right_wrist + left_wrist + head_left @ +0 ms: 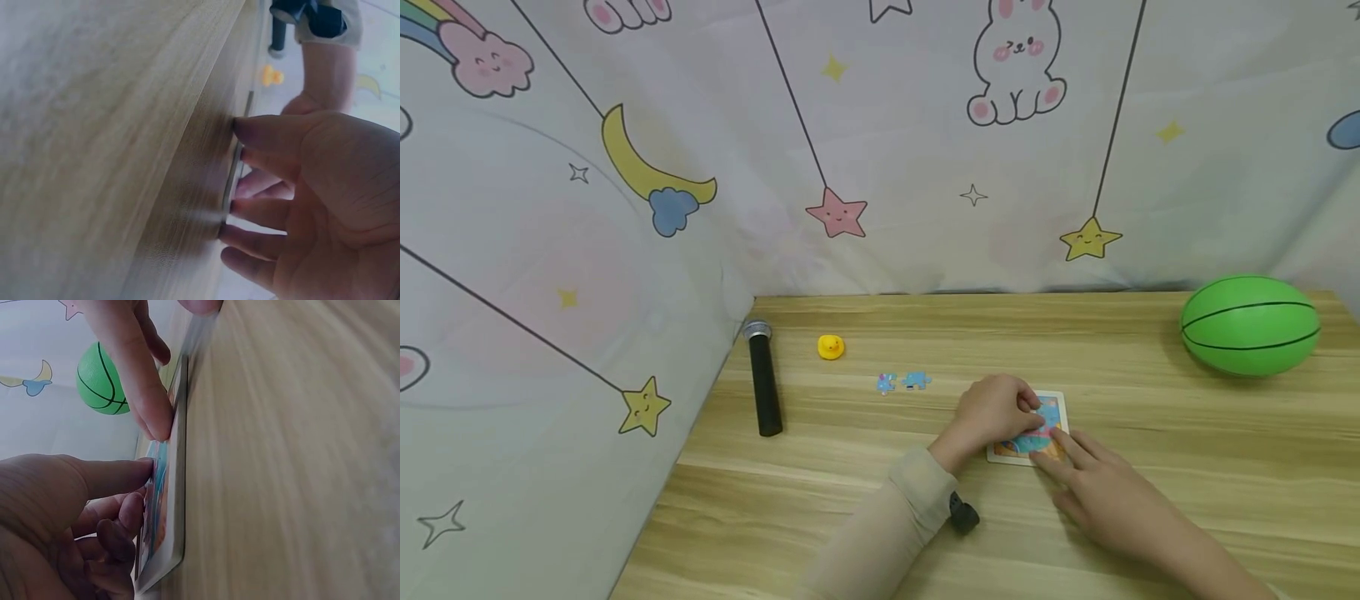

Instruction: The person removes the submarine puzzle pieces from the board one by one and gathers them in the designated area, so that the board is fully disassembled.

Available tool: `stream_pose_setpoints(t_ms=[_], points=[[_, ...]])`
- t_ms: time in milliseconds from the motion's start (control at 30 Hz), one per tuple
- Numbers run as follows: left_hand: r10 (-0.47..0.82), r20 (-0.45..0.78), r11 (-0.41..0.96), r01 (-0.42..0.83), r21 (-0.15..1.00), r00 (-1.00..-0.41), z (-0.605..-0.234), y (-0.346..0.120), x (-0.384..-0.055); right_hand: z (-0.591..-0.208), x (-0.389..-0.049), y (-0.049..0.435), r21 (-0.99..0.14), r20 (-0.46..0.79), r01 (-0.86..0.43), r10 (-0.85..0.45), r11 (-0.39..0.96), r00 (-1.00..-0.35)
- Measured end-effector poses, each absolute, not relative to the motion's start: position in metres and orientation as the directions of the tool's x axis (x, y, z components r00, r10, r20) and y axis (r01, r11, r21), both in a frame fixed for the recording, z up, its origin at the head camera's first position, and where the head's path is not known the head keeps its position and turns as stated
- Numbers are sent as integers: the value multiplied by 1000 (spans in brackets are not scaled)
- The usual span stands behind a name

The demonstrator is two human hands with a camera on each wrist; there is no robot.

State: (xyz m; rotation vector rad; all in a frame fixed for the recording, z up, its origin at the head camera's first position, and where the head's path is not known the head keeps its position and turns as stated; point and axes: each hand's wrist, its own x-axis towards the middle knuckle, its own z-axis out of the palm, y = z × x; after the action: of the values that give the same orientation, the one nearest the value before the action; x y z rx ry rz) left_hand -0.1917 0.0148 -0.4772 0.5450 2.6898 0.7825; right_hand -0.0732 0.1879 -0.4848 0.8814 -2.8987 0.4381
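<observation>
A small jigsaw puzzle in a white-edged tray point(1064, 407) lies flat on the table, its picture blue, pink and orange. My left hand point(1000, 408) is over its upper left part. In the left wrist view, the left thumb point(119, 476) touches the picture and the other fingers are bent beside it; whether a piece is pinched between them is hidden. My right hand point(1112, 500) comes from the lower right, its extended fingers point(1072, 450) resting on the tray's right side. Two loose blue puzzle pieces point(916, 381) lie left of the tray.
A black microphone point(765, 383) lies at the table's left, near a yellow rubber duck point(831, 347). At the back right sits a green ball point(1250, 326) with black lines. A patterned cloth point(910, 150) hangs behind the wooden table point(850, 492).
</observation>
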Motion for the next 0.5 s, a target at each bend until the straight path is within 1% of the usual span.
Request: stream_pose_setpoints(t_ms=[133, 367, 500], points=[[437, -157, 777, 284, 562, -885, -478, 15, -192, -485, -73, 188, -248, 154, -553, -531, 795, -833], [427, -164, 760, 254, 598, -889, -480, 15, -192, -486, -73, 188, -252, 153, -552, -530, 795, -834], [436, -145, 746, 266, 610, -888, -480, 14, -192, -486, -73, 188, -250, 163, -553, -529, 795, -833]])
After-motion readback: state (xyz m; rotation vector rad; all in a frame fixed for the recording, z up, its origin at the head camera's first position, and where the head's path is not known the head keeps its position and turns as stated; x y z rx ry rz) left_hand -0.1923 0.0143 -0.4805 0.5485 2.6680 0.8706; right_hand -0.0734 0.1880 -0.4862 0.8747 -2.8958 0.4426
